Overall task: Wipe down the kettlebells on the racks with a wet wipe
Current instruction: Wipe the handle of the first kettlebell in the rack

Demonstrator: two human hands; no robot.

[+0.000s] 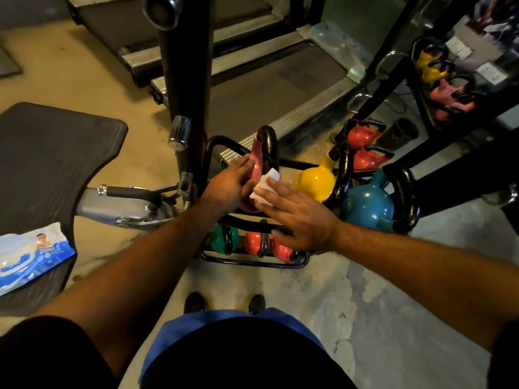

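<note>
The left hand [229, 183] lies flat against the side of the pink kettlebell [257, 164] on the top tier of the rack [252, 263], fingers together and steadying it rather than gripping. The right hand [297, 213] presses the wipe [265, 189] onto the bell's near face, fingers spread flat over the cloth, not pinching it.

The main risk is the bell tipping or rolling off its rail: it stands high and narrow, and a hard sideways stroke against an open palm could push it toward the yellow kettlebell [316, 181] or down onto the small bells [254, 242] below. The wipe could also slip from under flat fingers and drop through the rack. A wet painted surface will probably be slick to hold.

The bell's lower body is covered by both hands, so how it sits on the rail cannot be told. The far rack [438, 80] is blurred and dim; its bells seem yellow and pink, count unclear. The wipe pack [31, 256] is cut by the left edge
</note>
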